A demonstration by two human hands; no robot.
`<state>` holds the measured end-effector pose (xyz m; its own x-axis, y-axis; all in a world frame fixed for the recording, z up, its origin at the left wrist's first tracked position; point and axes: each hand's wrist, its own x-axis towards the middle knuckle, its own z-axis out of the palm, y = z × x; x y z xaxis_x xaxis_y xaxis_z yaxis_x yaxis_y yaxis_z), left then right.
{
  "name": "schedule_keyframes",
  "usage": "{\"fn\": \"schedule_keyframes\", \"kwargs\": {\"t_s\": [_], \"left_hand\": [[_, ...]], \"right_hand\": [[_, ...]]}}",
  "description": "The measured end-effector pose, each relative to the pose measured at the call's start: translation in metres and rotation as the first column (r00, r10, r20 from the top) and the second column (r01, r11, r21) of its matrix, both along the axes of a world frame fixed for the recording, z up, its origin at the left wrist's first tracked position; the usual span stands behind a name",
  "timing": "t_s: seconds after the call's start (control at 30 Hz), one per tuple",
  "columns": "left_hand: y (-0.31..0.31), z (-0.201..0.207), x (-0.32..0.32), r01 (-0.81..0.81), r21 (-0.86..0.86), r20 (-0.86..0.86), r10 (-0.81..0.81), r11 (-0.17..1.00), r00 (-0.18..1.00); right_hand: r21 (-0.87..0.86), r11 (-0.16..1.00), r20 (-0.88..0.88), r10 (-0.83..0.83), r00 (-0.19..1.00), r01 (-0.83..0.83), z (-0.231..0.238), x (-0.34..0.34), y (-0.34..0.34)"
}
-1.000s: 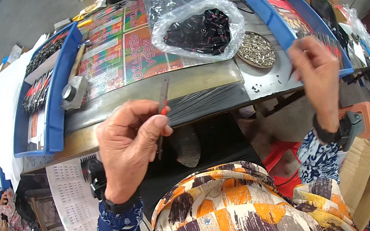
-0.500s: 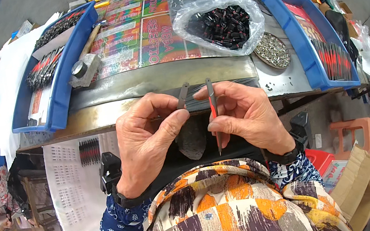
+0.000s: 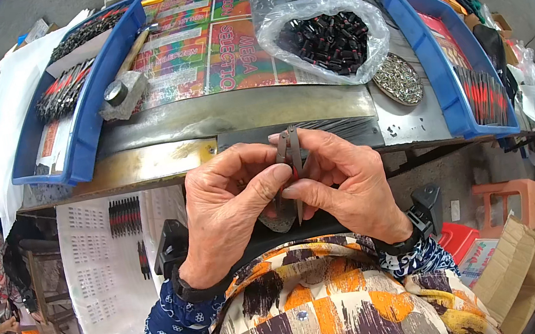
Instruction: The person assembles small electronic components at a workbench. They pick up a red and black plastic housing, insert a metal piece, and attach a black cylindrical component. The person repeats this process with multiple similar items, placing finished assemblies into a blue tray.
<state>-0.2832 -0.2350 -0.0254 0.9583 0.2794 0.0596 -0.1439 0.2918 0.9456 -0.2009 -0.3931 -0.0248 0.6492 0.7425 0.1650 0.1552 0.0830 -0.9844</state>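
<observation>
My left hand [image 3: 232, 187] pinches a thin dark metal strip [image 3: 283, 148] with a rounded upper end, between thumb and forefinger. Another slim dark metal strip [image 3: 294, 143] is held in my right hand [image 3: 347, 171], with a bit of red near the thumb tips. Both strips stand nearly upright side by side, close together in front of my chest. Whether they touch lower down is hidden by my fingers. Behind the hands, a bundle of thin dark strips [image 3: 339, 128] lies along the table's near edge.
A blue tray [image 3: 97, 100] with dark and red pieces stands left; another blue tray [image 3: 422, 53] stands right. Between them are a plastic bag [image 3: 269, 29] of small black parts and a round dish [image 3: 384, 96] of tiny metal pieces. Below left sits a white basket [image 3: 101, 294] holding black pieces.
My hands have drawn together, bringing the two strips from apart to side by side. More black pieces show in the basket as the view has shifted slightly.
</observation>
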Motion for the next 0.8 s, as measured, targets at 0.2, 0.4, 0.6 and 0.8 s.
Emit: {"fn": "schedule_keyframes", "kwargs": {"t_s": [0.2, 0.4, 0.6, 0.8], "left_hand": [[-0.0006, -0.0028, -0.0015, -0.005, -0.008, -0.029, 0.005, 1.0, 1.0], [-0.0033, -0.0047, 0.0001, -0.004, -0.057, -0.018, 0.003, 0.998, 1.0], [-0.0038, -0.0063, 0.0007, 0.0, -0.08, 0.001, 0.0, 0.997, 1.0], [-0.003, -0.0079, 0.0011, 0.001, -0.076, -0.001, -0.001, 0.997, 1.0]], "right_hand": [[0.021, 0.999, 0.096, -0.027, 0.995, 0.025, -0.0056, -0.0034, 0.003], [0.034, 0.998, 0.083, -0.051, 0.995, 0.049, -0.0074, -0.0064, 0.0042], [0.048, 0.997, 0.073, -0.057, 0.996, 0.053, -0.0065, -0.0071, 0.0058], [0.019, 0.999, 0.06, -0.05, 0.997, 0.049, -0.0066, -0.0075, 0.0054]]}}
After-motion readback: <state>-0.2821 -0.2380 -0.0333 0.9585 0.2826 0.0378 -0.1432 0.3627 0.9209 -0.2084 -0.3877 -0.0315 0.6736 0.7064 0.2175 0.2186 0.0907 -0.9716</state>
